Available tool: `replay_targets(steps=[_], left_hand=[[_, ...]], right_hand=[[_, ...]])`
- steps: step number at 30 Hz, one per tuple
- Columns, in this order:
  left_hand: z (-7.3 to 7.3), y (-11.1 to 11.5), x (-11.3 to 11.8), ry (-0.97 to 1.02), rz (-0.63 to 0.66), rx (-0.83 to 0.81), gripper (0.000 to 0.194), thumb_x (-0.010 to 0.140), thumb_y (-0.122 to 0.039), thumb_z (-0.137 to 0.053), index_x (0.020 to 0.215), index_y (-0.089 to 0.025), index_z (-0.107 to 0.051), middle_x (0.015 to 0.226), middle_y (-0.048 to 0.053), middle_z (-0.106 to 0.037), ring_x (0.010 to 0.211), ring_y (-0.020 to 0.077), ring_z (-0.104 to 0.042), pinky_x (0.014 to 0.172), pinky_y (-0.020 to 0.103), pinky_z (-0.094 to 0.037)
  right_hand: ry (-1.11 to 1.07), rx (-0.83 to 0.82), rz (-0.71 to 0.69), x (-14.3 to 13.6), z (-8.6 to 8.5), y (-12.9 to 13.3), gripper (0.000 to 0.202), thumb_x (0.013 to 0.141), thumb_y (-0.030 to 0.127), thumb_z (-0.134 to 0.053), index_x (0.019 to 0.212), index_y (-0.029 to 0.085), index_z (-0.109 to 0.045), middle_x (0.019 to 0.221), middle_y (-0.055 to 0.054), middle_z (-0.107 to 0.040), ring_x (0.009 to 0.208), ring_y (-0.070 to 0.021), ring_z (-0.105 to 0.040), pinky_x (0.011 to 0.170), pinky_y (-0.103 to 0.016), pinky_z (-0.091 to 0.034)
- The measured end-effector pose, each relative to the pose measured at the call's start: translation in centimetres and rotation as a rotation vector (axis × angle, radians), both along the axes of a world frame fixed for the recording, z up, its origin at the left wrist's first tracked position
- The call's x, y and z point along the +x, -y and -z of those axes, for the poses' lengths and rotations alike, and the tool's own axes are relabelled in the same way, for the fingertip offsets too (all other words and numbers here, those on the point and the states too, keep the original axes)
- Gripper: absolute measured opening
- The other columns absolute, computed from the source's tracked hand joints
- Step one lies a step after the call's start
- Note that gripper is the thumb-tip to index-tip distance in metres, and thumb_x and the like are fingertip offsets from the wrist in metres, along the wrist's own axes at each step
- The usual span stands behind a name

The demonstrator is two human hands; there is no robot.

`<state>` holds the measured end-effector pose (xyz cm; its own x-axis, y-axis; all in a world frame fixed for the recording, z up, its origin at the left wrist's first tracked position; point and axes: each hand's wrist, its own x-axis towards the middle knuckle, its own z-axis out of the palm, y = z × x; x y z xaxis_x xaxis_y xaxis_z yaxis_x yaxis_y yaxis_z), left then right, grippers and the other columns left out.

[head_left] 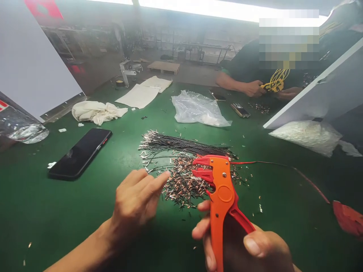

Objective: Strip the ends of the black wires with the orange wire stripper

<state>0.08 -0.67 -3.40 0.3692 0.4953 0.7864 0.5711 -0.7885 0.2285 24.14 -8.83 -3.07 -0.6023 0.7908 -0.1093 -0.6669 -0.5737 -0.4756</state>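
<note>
My right hand (266, 245) is wrapped round an orange and red wire stripper (224, 189), its jaws apart and pointing left. To the left, my left hand (138, 196) is closed with the fingers curled and the index fingertip beside the scraps; whatever it may pinch is hidden. Between and beyond the hands lies a heap of short black and copper wire scraps (184, 185), partly behind the stripper. Just behind the heap, a bundle of long black wires (181, 143) with silvery terminals at its left end rests on the green table (85, 215).
A smartphone (81, 155) and a white cloth (98, 112) lie at left. Further back are a clear plastic bag (198, 107) and paper sheets (138, 94). Across the table, a co-worker's hands (253, 88) hold a yellow tool. A red pouch (347, 219) sits at right.
</note>
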Motion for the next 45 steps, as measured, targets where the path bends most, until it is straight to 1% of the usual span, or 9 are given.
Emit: replay_targets(steps=[7,15,20,23,28,31,33,40,45], left_hand=[[-0.9,0.7,0.6,0.202,-0.05,-0.053,0.031,0.082,0.003,-0.065,0.106,-0.016,-0.067,0.064,-0.004,-0.053,0.058,0.0085,-0.044,0.053,0.022,-0.036],[-0.9,0.8,0.4,0.154,-0.008,-0.032,0.031,0.077,0.006,-0.065,0.101,-0.013,-0.064,0.064,-0.004,-0.052,0.06,0.0108,-0.046,0.055,0.024,-0.039],[-1.4,0.8,0.7,0.032,-0.062,-0.072,0.02,0.078,-0.001,-0.067,0.091,-0.016,-0.069,0.076,0.003,-0.061,0.074,0.0161,-0.052,0.068,0.03,-0.046],[-1.4,1.0,0.9,0.063,0.036,-0.271,0.015,0.084,-0.005,-0.063,0.092,-0.017,-0.068,0.067,0.0,-0.058,0.064,0.0129,-0.051,0.06,0.025,-0.044],[-1.2,1.0,1.0,0.424,0.091,-0.878,0.002,0.088,-0.017,-0.061,0.09,-0.019,-0.062,0.066,-0.002,-0.068,0.059,0.011,-0.063,0.055,0.021,-0.048],[-1.2,1.0,1.3,0.6,0.217,-1.15,0.008,0.086,-0.023,-0.066,0.081,-0.019,-0.061,0.064,-0.001,-0.07,0.059,0.0116,-0.064,0.053,0.02,-0.046],[-1.2,1.2,1.8,0.654,0.259,-1.206,0.011,0.081,-0.023,-0.073,0.075,-0.018,-0.065,0.064,-0.002,-0.069,0.059,0.0098,-0.062,0.056,0.019,-0.046],[-1.0,2.0,2.6,0.761,0.367,-1.307,0.002,0.075,-0.025,-0.08,0.073,-0.025,-0.079,0.062,-0.002,-0.061,0.063,0.0074,-0.052,0.059,0.017,-0.042],[-0.7,2.3,2.8,0.788,0.441,-1.437,0.006,0.073,-0.031,-0.083,0.074,-0.026,-0.08,0.073,0.001,-0.066,0.075,0.0131,-0.061,0.072,0.025,-0.048]], right_hand=[[0.007,-0.049,-0.081,-0.3,-0.5,0.1,0.062,0.066,0.025,-0.066,0.127,0.015,-0.059,0.112,-0.014,-0.075,0.086,-0.0203,-0.073,0.078,-0.032,-0.05],[0.024,-0.076,-0.154,-0.2,-1.0,-0.1,0.064,0.065,0.027,-0.076,0.125,0.014,-0.06,0.11,-0.013,-0.075,0.083,-0.0156,-0.071,0.079,-0.027,-0.047],[-0.025,-0.034,-0.139,-0.3,-0.4,0.0,0.063,0.067,0.026,-0.073,0.127,0.014,-0.059,0.112,-0.014,-0.075,0.087,-0.0146,-0.072,0.079,-0.025,-0.048],[-0.034,-0.025,-0.122,-0.3,-0.3,0.1,0.063,0.067,0.025,-0.071,0.128,0.014,-0.059,0.112,-0.015,-0.075,0.088,-0.0157,-0.073,0.078,-0.026,-0.048],[-0.009,-0.001,-0.051,-0.2,-0.2,0.2,0.063,0.069,0.024,-0.066,0.13,0.013,-0.057,0.117,-0.015,-0.071,0.089,-0.0207,-0.071,0.079,-0.031,-0.05],[0.042,0.0,-0.014,-0.1,-0.1,0.4,0.072,0.069,0.026,-0.064,0.138,0.01,-0.049,0.105,-0.016,-0.073,0.084,-0.0238,-0.07,0.076,-0.035,-0.05],[0.064,-0.004,-0.012,-0.1,-0.1,0.5,0.074,0.071,0.028,-0.063,0.141,0.011,-0.044,0.095,-0.015,-0.074,0.083,-0.0259,-0.069,0.076,-0.038,-0.05],[0.097,0.067,-0.022,-0.2,0.2,0.4,0.069,0.072,0.027,-0.067,0.138,0.017,-0.048,0.099,-0.012,-0.073,0.088,-0.0238,-0.068,0.079,-0.037,-0.049],[0.123,0.017,-0.094,-0.2,-0.1,0.4,0.065,0.07,0.028,-0.064,0.132,0.012,-0.052,0.089,-0.012,-0.073,0.076,-0.0223,-0.066,0.076,-0.038,-0.049]])
